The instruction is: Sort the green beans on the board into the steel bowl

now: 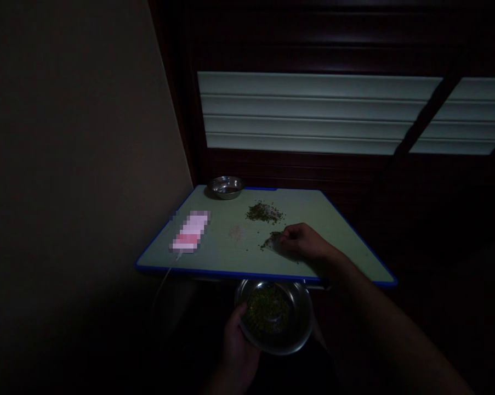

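Note:
My left hand (239, 343) grips the rim of a steel bowl (302, 334), thumb over its left side, just below the table's front edge. Small green beans or seeds (267, 310) cover part of the bowl's inside. Over the table, my right hand (302, 240) has its fingers pinched together beside a small pile of green and whitish grains (272, 240). What lies between those fingertips is too dark and small to make out. Farther back is a larger pile of mixed green and white grains (264, 212). A thin patch of pale grains (237, 233) lies left of the near pile.
The pale table (333, 219) has a blue edge. A second steel bowl (226, 187) stands at its back left corner. A blurred-out pink phone-like object (192, 231) with a white cable (161, 285) lies at the left. A wall (86, 137) rises on the left, dark slatted doors (313, 164) behind.

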A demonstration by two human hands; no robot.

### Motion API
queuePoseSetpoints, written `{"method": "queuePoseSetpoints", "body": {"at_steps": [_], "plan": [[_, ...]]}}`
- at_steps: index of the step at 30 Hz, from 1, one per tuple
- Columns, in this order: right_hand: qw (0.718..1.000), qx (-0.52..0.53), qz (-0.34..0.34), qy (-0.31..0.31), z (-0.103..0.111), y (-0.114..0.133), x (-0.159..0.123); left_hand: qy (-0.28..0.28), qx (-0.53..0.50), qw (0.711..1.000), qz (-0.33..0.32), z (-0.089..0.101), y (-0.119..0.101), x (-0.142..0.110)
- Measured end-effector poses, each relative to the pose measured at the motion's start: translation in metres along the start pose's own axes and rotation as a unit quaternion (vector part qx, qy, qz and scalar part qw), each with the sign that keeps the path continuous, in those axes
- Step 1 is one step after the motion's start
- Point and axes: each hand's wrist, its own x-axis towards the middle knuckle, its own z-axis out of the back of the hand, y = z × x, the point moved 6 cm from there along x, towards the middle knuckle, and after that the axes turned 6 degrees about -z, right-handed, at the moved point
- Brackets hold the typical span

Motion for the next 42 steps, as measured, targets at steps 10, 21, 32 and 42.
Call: {"method": "queuePoseSetpoints", "body": {"at_steps": [10, 21, 32, 42], "plan": [[0.996, -0.063, 0.019, -0.057, 0.002, -0.005, 0.012, 0.008, 0.002, 1.0, -0.009, 0.001, 0.0, 0.001], [0.994, -0.056, 0.062, -0.068, 0.001, 0.0, 0.01, 0.019, 0.004, 1.0, -0.015, 0.001, -0.005, 0.0], [0.996, -0.042, 0.047, -0.057, -0.003, -0.002, 0.007, 0.013, -0.002, 1.0, -0.022, 0.001, -0.007, 0.002], [0.996, -0.052, 0.06, -0.05, -0.006, 0.004, 0.004, 0.013, 0.008, 1.0, -0.02, 0.001, -0.006, 0.001]]}}
